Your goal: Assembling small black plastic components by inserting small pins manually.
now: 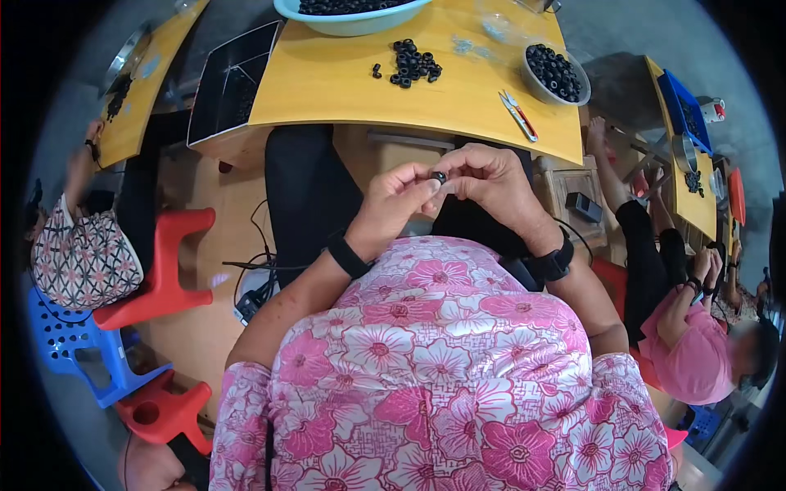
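Both my hands meet in front of my body, just off the near edge of the table. A small black ring-shaped part (440,176) sits between the fingertips. My left hand (395,203) pinches it with thumb and forefinger. My right hand (498,186) is closed too, its thumb and forefinger on the ring's right side; the exact contact is too small to make out. On the table beyond lies a loose pile of similar black rings (416,64). Red-handled thread snips (519,116) lie to its right, near the table edge.
Black parts fill a clear bowl (583,92) and a light blue basin (352,24) on the yellow table (327,90). Clear scraps (473,47) lie at the back. A black-lined box (233,86) stands left. Red stools (164,266) and a seated person (692,340) flank me.
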Action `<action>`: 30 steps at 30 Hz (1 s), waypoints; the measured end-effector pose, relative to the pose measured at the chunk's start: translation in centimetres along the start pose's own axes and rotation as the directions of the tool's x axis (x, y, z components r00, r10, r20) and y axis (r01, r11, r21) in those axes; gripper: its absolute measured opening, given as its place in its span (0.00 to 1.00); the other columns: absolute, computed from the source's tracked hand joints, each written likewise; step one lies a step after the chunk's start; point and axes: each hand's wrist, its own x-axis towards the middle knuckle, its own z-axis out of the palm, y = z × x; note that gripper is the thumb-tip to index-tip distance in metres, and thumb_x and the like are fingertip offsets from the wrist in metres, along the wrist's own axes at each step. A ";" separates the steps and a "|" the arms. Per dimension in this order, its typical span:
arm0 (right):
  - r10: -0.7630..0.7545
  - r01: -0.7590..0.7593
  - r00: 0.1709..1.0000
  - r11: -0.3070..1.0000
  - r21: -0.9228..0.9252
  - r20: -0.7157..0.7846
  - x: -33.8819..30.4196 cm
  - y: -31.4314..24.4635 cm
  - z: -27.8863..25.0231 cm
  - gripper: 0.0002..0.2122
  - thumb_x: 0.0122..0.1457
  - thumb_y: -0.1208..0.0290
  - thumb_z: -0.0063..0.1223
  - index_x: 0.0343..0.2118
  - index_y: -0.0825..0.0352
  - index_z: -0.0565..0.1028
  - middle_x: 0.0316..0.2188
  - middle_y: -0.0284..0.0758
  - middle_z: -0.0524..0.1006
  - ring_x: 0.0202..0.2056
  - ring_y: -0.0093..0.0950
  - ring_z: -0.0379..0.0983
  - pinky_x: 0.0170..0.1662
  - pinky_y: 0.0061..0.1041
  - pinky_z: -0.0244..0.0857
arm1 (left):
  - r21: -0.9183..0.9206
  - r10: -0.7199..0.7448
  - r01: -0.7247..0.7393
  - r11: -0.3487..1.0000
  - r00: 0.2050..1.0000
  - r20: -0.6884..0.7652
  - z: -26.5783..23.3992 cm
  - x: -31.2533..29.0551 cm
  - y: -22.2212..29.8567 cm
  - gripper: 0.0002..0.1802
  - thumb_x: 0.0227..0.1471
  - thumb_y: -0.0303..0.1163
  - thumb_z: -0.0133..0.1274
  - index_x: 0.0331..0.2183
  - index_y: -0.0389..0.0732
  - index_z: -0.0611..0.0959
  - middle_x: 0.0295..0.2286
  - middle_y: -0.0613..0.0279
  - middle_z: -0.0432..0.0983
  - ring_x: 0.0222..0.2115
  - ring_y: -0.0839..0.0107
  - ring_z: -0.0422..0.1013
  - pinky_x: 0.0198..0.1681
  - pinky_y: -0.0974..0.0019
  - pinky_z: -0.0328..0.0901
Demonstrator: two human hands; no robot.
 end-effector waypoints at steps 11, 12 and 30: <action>-0.218 0.195 0.963 0.969 -0.150 -0.159 0.8 -0.4 -0.5 0.11 0.46 0.82 0.59 0.35 0.66 0.80 0.26 0.35 0.77 0.29 0.24 0.73 0.35 0.21 0.67 | -0.017 -0.058 0.057 0.998 0.998 -0.035 0.0 1.5 1.3 0.10 0.57 0.29 0.48 0.41 0.37 0.76 0.30 0.69 0.72 0.31 0.80 0.70 0.40 0.72 0.68; -0.240 0.196 0.961 0.939 -0.283 -0.133 0.9 -1.1 -0.7 0.12 0.45 0.81 0.59 0.35 0.64 0.80 0.26 0.37 0.76 0.28 0.29 0.73 0.35 0.23 0.67 | -0.018 -0.072 0.071 0.997 0.995 -0.071 0.6 1.4 1.8 0.10 0.58 0.28 0.47 0.42 0.37 0.76 0.32 0.69 0.73 0.33 0.80 0.70 0.39 0.72 0.68; -0.266 0.057 0.918 0.821 -0.567 -0.293 6.7 -1.3 -5.1 0.09 0.48 0.74 0.58 0.34 0.67 0.79 0.26 0.40 0.76 0.27 0.36 0.74 0.32 0.31 0.67 | -0.168 -0.113 0.099 0.981 0.990 -0.079 -1.8 1.9 0.8 0.07 0.58 0.28 0.48 0.39 0.38 0.76 0.29 0.68 0.73 0.29 0.81 0.71 0.35 0.73 0.69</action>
